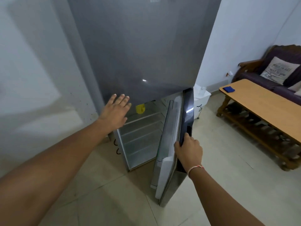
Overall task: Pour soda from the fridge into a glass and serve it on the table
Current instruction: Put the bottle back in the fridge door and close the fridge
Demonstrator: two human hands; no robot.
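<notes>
A tall grey fridge (143, 46) stands in front of me. Its lower door (175, 136) is swung open to the right. My right hand (189, 149) grips that door's dark outer edge. My left hand (116, 110) is open with fingers spread, at the left edge of the open compartment, just below the closed upper door. Inside, glass shelves (143, 126) look bare except for a yellow object (140, 109) on the top shelf; what it is I cannot tell. A wooden table (260, 105) stands to the right. No glass is in view.
A small blue cloth (228, 89) lies on the table's far end. A dark sofa with a printed cushion (280, 70) stands behind the table. A white bin (202, 98) sits beside the fridge against the wall. The floor is pale tile.
</notes>
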